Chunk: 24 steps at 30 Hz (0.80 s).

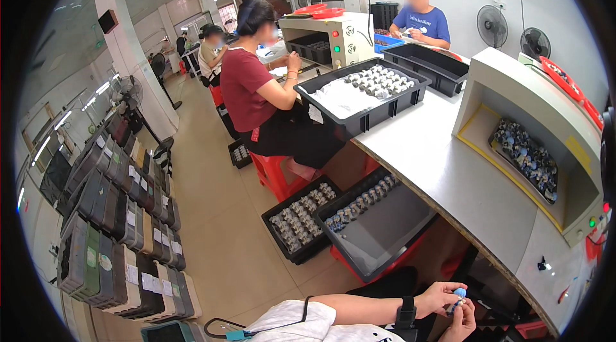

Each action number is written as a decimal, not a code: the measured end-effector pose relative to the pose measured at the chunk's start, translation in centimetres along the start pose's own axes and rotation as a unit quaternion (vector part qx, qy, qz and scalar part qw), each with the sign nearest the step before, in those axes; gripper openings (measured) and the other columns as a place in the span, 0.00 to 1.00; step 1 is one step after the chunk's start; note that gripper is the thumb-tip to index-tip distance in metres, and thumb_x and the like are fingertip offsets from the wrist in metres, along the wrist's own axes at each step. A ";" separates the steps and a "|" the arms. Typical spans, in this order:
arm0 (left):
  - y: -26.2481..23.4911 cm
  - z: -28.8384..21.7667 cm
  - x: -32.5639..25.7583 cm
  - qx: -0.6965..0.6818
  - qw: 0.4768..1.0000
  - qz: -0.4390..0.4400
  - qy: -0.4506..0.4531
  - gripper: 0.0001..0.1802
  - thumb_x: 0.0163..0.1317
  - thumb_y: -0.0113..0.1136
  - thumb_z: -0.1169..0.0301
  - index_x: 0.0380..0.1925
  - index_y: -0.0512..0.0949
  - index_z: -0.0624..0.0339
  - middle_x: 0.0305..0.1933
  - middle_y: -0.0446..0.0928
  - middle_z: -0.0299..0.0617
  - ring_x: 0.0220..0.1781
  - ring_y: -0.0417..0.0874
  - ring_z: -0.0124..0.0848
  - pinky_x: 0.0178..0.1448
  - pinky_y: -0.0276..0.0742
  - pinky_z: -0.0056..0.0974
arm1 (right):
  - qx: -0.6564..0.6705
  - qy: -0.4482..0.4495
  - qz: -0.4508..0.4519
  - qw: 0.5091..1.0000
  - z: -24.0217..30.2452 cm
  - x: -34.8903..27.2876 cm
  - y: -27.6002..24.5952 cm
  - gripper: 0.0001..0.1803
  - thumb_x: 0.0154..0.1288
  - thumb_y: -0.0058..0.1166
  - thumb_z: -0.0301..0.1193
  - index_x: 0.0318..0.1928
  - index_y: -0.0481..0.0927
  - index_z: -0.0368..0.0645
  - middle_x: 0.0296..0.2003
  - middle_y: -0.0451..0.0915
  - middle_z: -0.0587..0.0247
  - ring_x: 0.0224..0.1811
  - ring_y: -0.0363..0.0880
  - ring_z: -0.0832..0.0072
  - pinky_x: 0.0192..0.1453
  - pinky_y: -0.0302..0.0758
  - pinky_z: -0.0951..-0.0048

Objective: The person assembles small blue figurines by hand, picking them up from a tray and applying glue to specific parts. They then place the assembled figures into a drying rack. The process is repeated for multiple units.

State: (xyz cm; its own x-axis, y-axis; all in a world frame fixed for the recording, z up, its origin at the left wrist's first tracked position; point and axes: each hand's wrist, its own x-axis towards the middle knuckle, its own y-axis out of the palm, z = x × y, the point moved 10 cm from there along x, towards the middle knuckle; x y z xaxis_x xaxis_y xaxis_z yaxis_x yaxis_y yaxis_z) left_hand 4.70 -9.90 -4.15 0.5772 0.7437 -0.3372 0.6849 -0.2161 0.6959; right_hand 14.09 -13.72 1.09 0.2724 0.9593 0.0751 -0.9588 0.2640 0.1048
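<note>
A figurine [459, 297] lies between left hand [436, 299] and right hand [464, 321]; beyond, the tabletop [449, 169] bears a cabinet [545, 104], tray [521, 177] inside.

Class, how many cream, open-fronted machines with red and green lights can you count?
2: the near machine at right, and the far machine at top centre, beside the person in maroon. Others may be hidden.

A factory workshop: workbench [436, 149], trays [391, 108] of small parts [378, 80], stacked crates [102, 265], seemingly tube lights [63, 120] beyond.

Appears plastic and matt on the nearest black tray [346, 256], smooth on the tabletop [449, 153], glossy on the floor [231, 230].
</note>
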 end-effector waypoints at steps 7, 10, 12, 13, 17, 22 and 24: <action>0.0 -0.1 -0.1 0.004 1.000 -0.002 -0.004 0.24 0.65 0.57 0.69 0.61 0.68 0.57 0.45 0.77 0.35 0.47 0.78 0.25 0.49 0.78 0.37 | 0.018 0.006 0.000 1.000 -0.9 0.1 -0.3 0.07 0.65 0.54 0.22 0.40 0.77 0.29 0.41 0.78 0.62 0.39 0.76 0.76 0.44 0.72 0.78; 0.0 0.0 -0.1 0.003 1.000 -0.003 -0.005 0.24 0.65 0.57 0.69 0.61 0.68 0.57 0.46 0.77 0.34 0.47 0.78 0.25 0.49 0.78 0.37 | 0.015 0.004 0.001 1.000 -0.9 0.1 -0.3 0.06 0.65 0.54 0.21 0.41 0.77 0.30 0.40 0.78 0.63 0.39 0.76 0.77 0.44 0.72 0.79; -0.1 0.0 0.0 0.003 1.000 -0.003 -0.005 0.24 0.65 0.57 0.69 0.61 0.69 0.56 0.46 0.77 0.34 0.47 0.78 0.25 0.49 0.78 0.37 | 0.023 0.003 0.002 1.000 -0.9 0.1 -0.2 0.06 0.65 0.54 0.21 0.41 0.77 0.30 0.39 0.78 0.63 0.38 0.76 0.77 0.44 0.72 0.79; -0.1 0.0 0.0 0.003 1.000 -0.004 -0.005 0.24 0.65 0.57 0.69 0.61 0.69 0.56 0.46 0.77 0.34 0.47 0.78 0.25 0.49 0.78 0.37 | 0.024 0.004 0.005 1.000 -1.0 0.1 -0.2 0.06 0.65 0.54 0.21 0.41 0.77 0.30 0.39 0.78 0.62 0.38 0.76 0.77 0.43 0.72 0.79; -0.2 0.2 0.2 -0.001 1.000 -0.001 -0.006 0.24 0.65 0.57 0.69 0.61 0.69 0.56 0.46 0.77 0.34 0.47 0.78 0.25 0.49 0.78 0.37 | 0.032 0.001 0.007 0.999 -1.4 0.3 -0.4 0.06 0.65 0.53 0.20 0.41 0.77 0.30 0.38 0.78 0.62 0.38 0.76 0.77 0.43 0.72 0.79; -0.1 0.2 0.2 -0.011 1.000 0.001 -0.012 0.23 0.65 0.57 0.70 0.61 0.69 0.56 0.46 0.77 0.34 0.47 0.78 0.25 0.49 0.78 0.37 | 0.046 -0.001 0.002 0.999 -1.7 0.4 -0.6 0.05 0.65 0.53 0.19 0.40 0.77 0.29 0.40 0.78 0.62 0.39 0.76 0.78 0.43 0.72 0.80; -0.2 0.3 0.1 -0.013 1.000 0.000 -0.007 0.23 0.66 0.56 0.70 0.61 0.69 0.56 0.46 0.77 0.33 0.47 0.78 0.25 0.49 0.79 0.37 | 0.038 -0.018 0.002 0.999 -1.1 0.2 -0.4 0.05 0.65 0.53 0.19 0.39 0.77 0.28 0.42 0.77 0.62 0.39 0.76 0.77 0.43 0.73 0.79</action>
State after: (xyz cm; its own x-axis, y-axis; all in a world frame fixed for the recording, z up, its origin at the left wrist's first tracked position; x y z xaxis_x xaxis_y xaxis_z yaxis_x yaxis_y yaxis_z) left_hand 4.69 -9.97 -4.51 0.5831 0.7351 -0.3458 0.6733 -0.1990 0.7121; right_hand 14.43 -13.49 -0.03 0.2731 0.9555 0.1116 -0.9512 0.2509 0.1794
